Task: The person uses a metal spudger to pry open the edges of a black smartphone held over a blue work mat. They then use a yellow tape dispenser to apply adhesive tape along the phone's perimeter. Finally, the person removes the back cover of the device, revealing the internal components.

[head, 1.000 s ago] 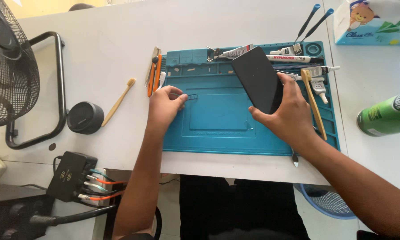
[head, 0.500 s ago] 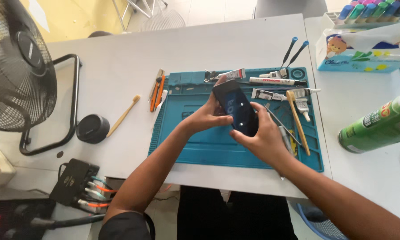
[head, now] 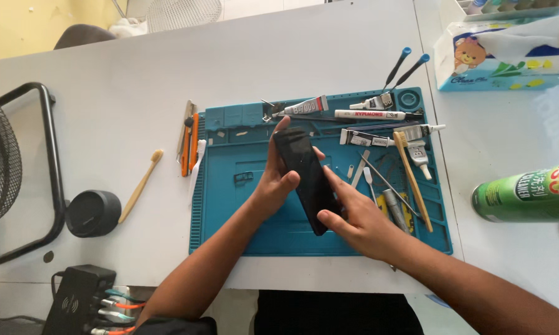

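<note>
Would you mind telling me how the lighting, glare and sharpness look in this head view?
Head view: bright, even light; soft shadows under both hands; faint sheen on the black slab-shaped phone; the blue rubber work mat is sharp; the green spray can is cropped at the right edge.

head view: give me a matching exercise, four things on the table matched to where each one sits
Things:
1. black phone
2. green spray can
3. bamboo toothbrush
4. round black speaker

Places:
A. lying on its side at the right edge of the table
B. held in both hands over the blue mat
C. beside the fan's black frame
D. on the white table just left of the mat

Pairs: 1-B, 2-A, 3-D, 4-C
</note>
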